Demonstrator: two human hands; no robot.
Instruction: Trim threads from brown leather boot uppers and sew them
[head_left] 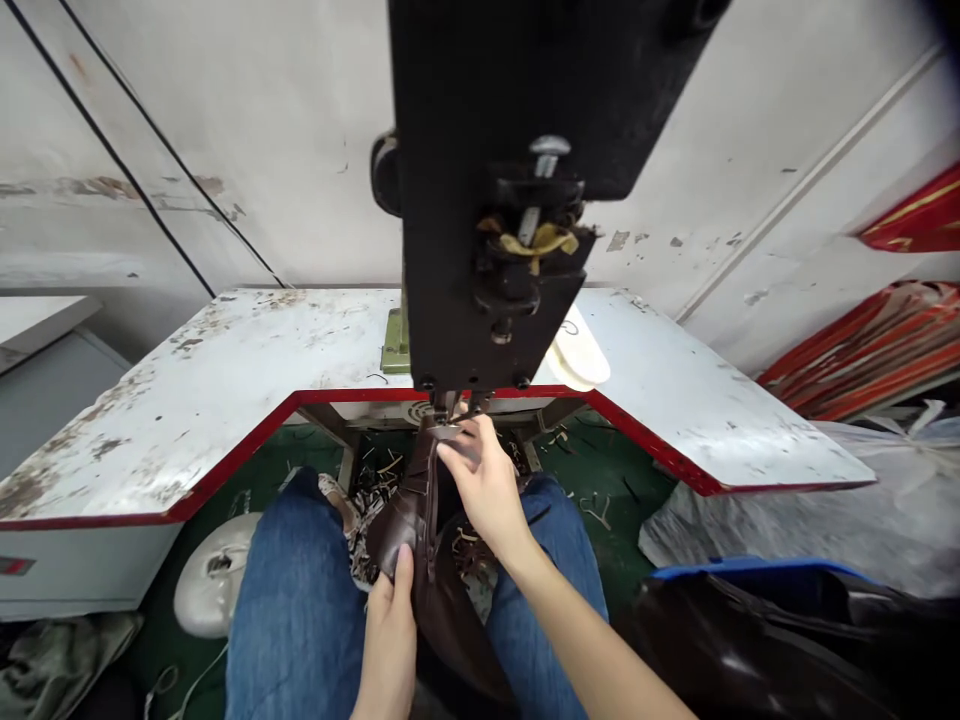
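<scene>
A dark brown leather boot upper (401,520) hangs below the head of a black sewing machine (487,300), its top end under the presser foot (448,408). My left hand (390,625) grips its lower left part, thumb lying on the outside of the leather and the other fingers hidden behind it. Close to the presser foot, my right hand (487,485) pinches the upper's right edge with thumb and fingers bent. The needle's tip is hard to make out behind those fingers.
A white worktop (247,390) with a red edge curves around the machine. A pale sole-shaped piece (581,350) lies on it, right of the machine. More brown leather pieces (750,640) sit in a blue container (765,567) at lower right. Scraps litter the green floor (600,480).
</scene>
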